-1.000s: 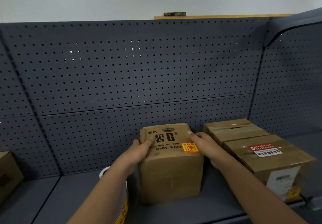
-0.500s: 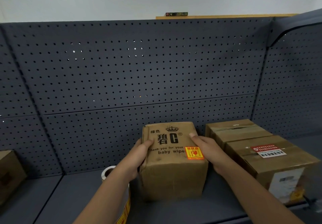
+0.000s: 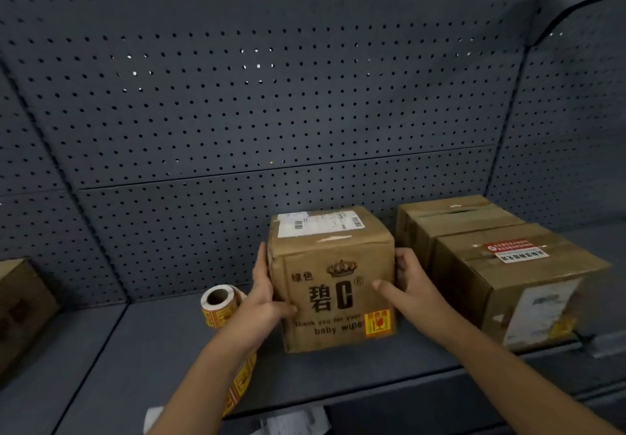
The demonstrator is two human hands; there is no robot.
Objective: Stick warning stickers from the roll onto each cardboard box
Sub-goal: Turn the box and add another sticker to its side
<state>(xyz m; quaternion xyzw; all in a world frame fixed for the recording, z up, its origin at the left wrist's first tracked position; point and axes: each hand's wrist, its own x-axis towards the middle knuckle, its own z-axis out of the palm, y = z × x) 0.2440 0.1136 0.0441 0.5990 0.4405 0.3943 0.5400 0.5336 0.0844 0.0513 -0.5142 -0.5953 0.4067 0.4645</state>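
- The far-left box (image 3: 20, 306) sits at the edge of the shelf (image 3: 135, 350). I can make out no sticker on it, so it is probably due one.
- The sticker roll (image 3: 220, 302) stands on the shelf just beside the left wrist, its strip trailing under the forearm. Any shift of the box should avoid dragging that strip.
- The left hand (image 3: 267, 299) grips the middle box (image 3: 335, 282) by its left edge, thumb curled onto the front.
- The warning sticker (image 3: 377, 322) is on the lower right of the front. Seat the box flat with this face outward.
- The right hand (image 3: 410, 285) grips the right edge, thumb on the front, near the two boxes (image 3: 508, 272). Leave room there for the fingers to slide out.
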